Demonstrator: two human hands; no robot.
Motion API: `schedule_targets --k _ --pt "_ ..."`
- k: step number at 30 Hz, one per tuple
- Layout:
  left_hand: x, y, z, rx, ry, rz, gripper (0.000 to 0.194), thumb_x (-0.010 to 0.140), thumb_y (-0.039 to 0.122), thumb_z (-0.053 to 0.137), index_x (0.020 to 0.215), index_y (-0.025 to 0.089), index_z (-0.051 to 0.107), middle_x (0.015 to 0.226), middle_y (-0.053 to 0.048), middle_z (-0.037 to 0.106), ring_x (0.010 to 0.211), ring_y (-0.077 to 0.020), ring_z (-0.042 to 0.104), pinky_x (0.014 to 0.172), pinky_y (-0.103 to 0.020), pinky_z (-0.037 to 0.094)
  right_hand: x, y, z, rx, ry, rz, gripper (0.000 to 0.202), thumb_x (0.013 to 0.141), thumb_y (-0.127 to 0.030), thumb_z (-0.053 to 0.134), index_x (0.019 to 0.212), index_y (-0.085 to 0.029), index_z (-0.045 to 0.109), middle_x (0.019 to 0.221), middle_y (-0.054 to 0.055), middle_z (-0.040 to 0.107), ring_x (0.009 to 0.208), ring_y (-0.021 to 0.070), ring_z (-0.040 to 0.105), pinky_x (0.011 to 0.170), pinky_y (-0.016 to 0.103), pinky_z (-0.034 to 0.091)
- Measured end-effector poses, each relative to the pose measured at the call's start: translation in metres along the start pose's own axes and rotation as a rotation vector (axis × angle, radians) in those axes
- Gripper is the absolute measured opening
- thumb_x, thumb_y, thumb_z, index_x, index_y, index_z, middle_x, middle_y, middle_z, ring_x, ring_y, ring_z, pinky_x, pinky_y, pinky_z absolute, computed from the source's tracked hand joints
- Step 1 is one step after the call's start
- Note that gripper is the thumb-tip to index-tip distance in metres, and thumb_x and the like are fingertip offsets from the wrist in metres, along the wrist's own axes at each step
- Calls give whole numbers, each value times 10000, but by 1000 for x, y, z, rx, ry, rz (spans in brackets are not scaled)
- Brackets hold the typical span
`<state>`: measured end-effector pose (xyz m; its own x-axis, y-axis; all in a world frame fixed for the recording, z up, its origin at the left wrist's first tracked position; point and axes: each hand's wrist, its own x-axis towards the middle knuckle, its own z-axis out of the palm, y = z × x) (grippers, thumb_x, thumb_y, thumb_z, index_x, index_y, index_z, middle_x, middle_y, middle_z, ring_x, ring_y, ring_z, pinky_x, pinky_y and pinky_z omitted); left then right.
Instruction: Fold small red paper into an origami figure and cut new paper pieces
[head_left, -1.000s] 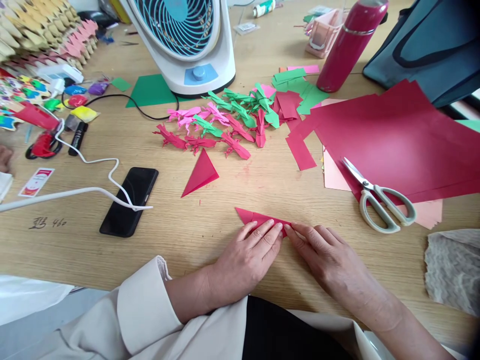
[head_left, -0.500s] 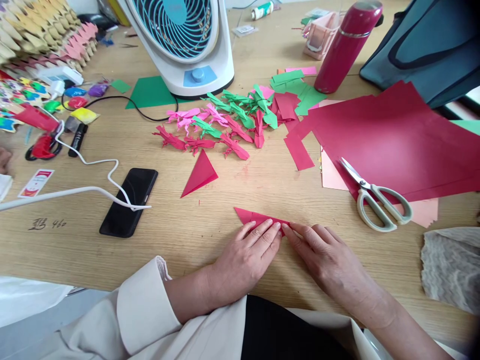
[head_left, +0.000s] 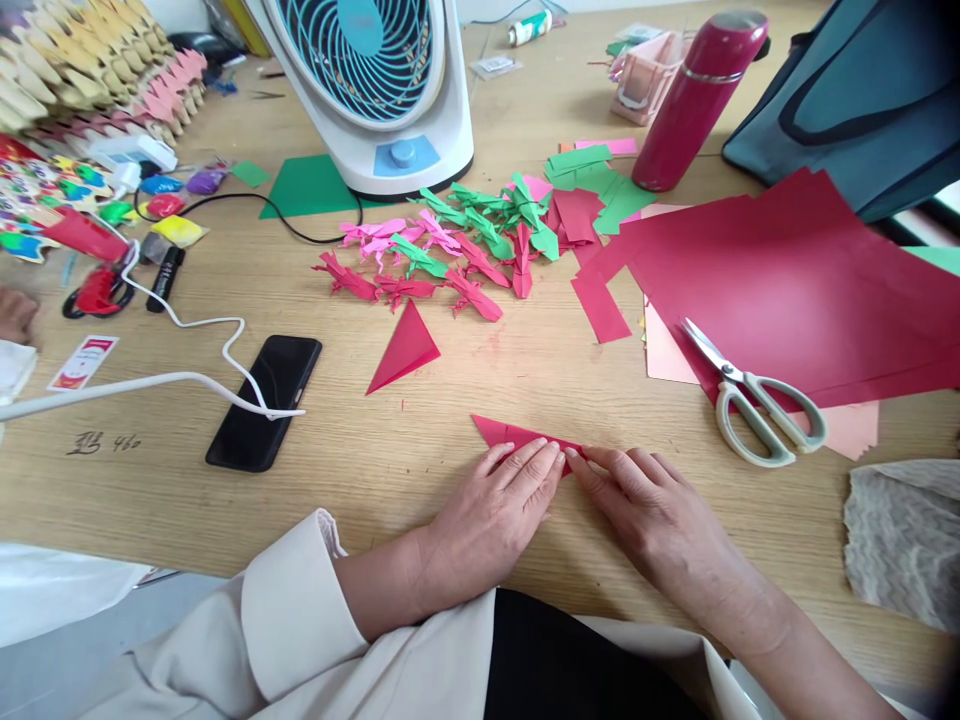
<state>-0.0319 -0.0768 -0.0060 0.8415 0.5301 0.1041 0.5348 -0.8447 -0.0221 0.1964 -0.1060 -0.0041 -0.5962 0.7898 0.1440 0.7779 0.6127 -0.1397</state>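
Note:
A red folded paper [head_left: 499,432] lies on the table before me, its pointed end to the left. My left hand [head_left: 499,505] rests flat across it, fingers stretched out and pressing it down. At the paper's right end, my right hand [head_left: 645,500] pinches the edge between thumb and forefinger. Both hands cover much of the paper's lower and right part. Beyond it on the table is a second folded red paper triangle [head_left: 405,348]. Farther back lie several folded paper figures [head_left: 469,292] in red, green and pink.
Scissors [head_left: 757,400] lie partly on large red sheets [head_left: 757,280] at the right. A red flask [head_left: 697,105], blue bag [head_left: 817,110] and white fan [head_left: 405,120] stand behind. A phone [head_left: 264,400] with a white cable lies left. Another person's hand [head_left: 15,315] shows at the left edge.
The camera view has shifted slightly, so the table items appear a little farther right. Both hands stay on the red folded paper, with almost no visible movement.

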Motion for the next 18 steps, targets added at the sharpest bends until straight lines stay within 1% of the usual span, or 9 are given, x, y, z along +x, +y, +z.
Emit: schedule_targets --k 4,8,14,18 --pt "1 1 2 7 22 -4 438 1009 229 409 1410 65 468 1474 -118 504 1392 -236 415 1119 -389 354 1 1 -1 8 18 -6 464 936 -66 415 1396 -64 475 1203 157 588 885 245 520 770 394 490" --pt "2 0 1 -10 31 -20 423 1022 248 386 1395 76 486 1461 -107 522 1378 -225 435 1105 -377 366 0 1 1 0 24 -8 468 925 -61 427 1390 -53 479 1198 165 588 877 247 518 774 404 490" --pt "2 0 -2 -14 -11 -14 457 1012 236 397 1432 63 438 1490 -135 481 1395 -242 414 1110 -381 353 -2 0 2 6 -6 11 497 920 -71 428 1416 -79 463 1218 168 584 898 256 531 799 430 493" --pt "3 -1 -3 1 -13 -15 457 1027 256 370 1439 68 432 1491 -118 485 1388 -230 425 1106 -379 360 -1 0 2 -4 3 7 486 922 -70 426 1406 -68 473 1214 169 591 889 253 531 786 427 499"
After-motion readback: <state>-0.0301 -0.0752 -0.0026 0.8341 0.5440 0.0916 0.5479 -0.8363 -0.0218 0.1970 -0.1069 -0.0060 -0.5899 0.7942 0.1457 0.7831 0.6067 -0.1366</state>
